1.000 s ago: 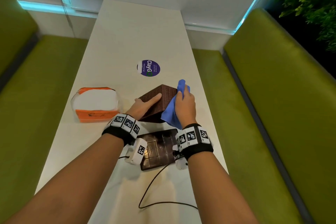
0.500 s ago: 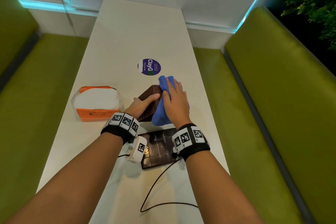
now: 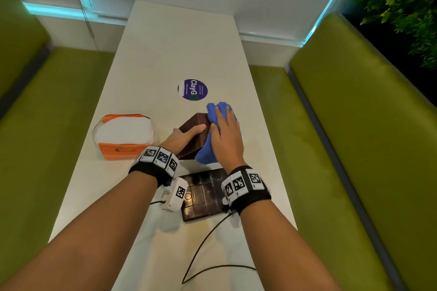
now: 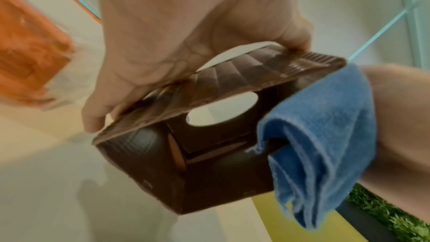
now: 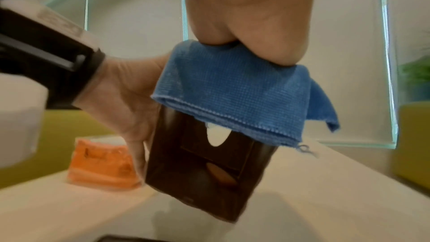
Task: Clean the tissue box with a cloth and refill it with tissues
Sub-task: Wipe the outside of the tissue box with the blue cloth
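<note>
The brown woven tissue box [image 3: 192, 125] is held tilted above the white table [image 3: 165, 49], its open underside toward me. My left hand [image 3: 182, 137] grips its left wall, thumb on the upper face. The left wrist view shows the box [image 4: 209, 163] hollow, with an oval hole in its far face. My right hand [image 3: 224, 134] lies flat, fingers straight, pressing the blue cloth [image 3: 205, 153] onto the box's right side. The cloth [image 5: 232, 95] drapes over the box [image 5: 204, 163] edge. An orange tissue pack [image 3: 123, 137] of white tissues lies to the left.
A dark brown flat panel [image 3: 203, 194] lies on the table just below my wrists, with a black cable [image 3: 208, 243] trailing toward me. A purple round sticker [image 3: 192, 90] sits beyond the box. Green benches [image 3: 354, 125] flank the table.
My right hand flattened out and slid the cloth leftward and away over the box, then slightly back right. The left hand kept its grip on the box.
</note>
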`<state>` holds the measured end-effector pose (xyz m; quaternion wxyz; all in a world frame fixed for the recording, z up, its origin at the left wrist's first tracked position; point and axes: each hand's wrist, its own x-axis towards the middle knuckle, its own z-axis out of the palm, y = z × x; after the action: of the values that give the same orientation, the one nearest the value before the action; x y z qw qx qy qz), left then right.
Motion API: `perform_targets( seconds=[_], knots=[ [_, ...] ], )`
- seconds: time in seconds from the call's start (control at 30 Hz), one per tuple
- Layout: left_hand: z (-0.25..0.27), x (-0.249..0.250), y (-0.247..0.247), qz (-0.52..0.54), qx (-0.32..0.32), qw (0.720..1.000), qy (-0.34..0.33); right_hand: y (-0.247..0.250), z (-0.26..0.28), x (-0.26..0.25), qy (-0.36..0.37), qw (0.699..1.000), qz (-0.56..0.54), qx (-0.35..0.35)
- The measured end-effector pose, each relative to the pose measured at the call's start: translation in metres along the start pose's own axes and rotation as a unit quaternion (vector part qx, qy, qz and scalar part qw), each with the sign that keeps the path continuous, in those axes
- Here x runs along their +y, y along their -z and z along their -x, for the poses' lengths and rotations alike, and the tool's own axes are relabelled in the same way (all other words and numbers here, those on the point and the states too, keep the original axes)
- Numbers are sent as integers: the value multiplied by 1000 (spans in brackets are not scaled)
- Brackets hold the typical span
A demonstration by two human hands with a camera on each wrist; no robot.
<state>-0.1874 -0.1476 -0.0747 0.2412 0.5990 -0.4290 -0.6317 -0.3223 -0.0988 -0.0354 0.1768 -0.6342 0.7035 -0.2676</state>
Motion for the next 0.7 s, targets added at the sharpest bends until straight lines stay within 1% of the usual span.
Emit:
perform_targets(
  seconds=[0.1,0.17,0.23,0.3,0.33,0.37,0.4,0.47,0.6,0.7],
  knots=[
    [-3,-2,3,4,0,1000,2,5,-4,6,-26,999,-17,18],
    [-13,-9,6,2,-8,1000,7,10,-7,10,-92,991,-90,23],
    [-44,-28,13,-4,-17,1000,19,15,-12,18,-182,963,-199,9],
    [-48,-34,16,-20,-12,999,40,18,-17,22,-256,932,-254,-17],
    [-53,-37,17,-24,-10,998,51,19,-19,23,-282,918,-278,-30],
    [-45,-31,16,-28,-10,998,55,19,-20,22,-302,902,-306,-44],
    [-34,-25,15,-31,-7,998,57,19,-21,21,-313,887,-334,-56],
    [-10,-11,12,-36,1,998,55,21,-22,18,-326,868,-368,-72],
    [29,11,5,-55,14,997,44,20,-26,19,-350,860,-363,-83],
    [34,5,4,-58,40,997,25,19,-25,24,-319,862,-381,-98]
  ],
)
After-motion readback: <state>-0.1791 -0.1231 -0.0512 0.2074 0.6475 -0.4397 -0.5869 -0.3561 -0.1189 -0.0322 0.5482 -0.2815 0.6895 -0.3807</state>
